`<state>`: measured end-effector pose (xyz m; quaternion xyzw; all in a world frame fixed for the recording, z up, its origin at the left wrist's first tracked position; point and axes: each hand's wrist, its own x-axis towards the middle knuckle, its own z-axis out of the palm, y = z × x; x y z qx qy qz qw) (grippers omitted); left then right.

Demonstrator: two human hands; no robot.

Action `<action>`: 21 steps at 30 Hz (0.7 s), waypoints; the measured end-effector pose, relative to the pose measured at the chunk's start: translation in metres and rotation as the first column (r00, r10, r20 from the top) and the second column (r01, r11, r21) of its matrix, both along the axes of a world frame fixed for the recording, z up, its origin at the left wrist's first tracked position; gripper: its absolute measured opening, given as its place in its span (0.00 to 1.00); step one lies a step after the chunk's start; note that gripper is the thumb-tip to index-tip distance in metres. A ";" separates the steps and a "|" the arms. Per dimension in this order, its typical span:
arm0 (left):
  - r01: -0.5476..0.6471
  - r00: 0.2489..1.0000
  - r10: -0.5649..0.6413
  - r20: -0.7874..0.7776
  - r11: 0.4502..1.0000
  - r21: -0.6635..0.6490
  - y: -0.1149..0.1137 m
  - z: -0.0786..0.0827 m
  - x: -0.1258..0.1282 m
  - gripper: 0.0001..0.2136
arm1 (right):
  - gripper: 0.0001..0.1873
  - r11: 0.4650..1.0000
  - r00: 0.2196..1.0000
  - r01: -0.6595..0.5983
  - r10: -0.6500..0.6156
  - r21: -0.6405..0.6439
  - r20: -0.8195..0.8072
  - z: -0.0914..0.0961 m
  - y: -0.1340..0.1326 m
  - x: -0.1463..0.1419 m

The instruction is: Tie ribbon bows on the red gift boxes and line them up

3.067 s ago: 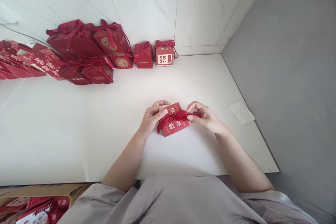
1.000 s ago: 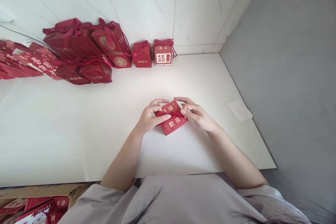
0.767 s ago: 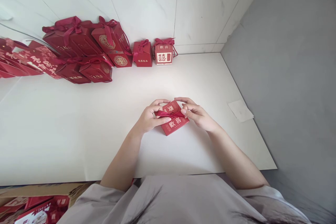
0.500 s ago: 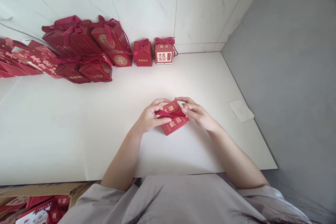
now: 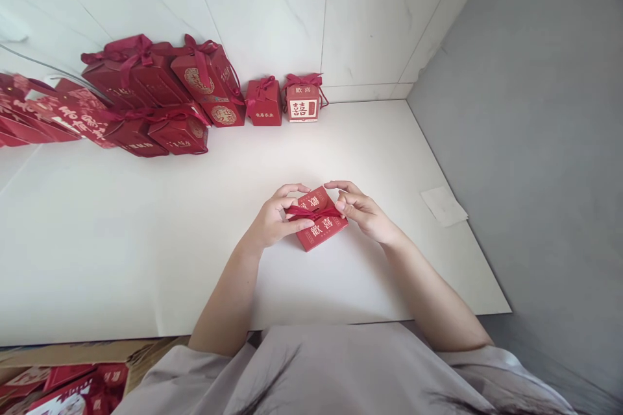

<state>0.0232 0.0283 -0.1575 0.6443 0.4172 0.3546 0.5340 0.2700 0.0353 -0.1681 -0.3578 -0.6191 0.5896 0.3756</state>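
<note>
In front of me on the white table is a red gift box with pale gold characters, turned at an angle. A dark red ribbon runs across its top and is gathered at the middle. At the left side of the box, my left hand is closed on one end of the ribbon, its thumb lying over the box top. My right hand pinches the other end between thumb and finger, its index finger stretched past the far corner.
Several red boxes with ribbon bows are stacked against the tiled wall at the back left. Two small boxes stand apart, one with a white label. White paper lies at the right edge. An open carton holds red packaging below left.
The whole view has shifted slightly. My hands stay at the two ribbon ends, with hardly any movement relative to the box.
</note>
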 end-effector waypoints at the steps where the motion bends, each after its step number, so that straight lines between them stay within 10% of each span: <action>1: 0.000 1.000 0.000 -0.005 1.000 0.004 0.000 0.000 0.000 0.10 | 0.23 1.000 1.000 -0.001 0.001 -0.002 0.002 0.000 0.000 0.000; 21: 0.094 0.990 -0.095 0.104 0.996 0.012 0.008 -0.001 -0.010 0.18 | 0.19 0.997 0.997 -0.013 0.007 -0.076 -0.079 0.002 -0.001 0.000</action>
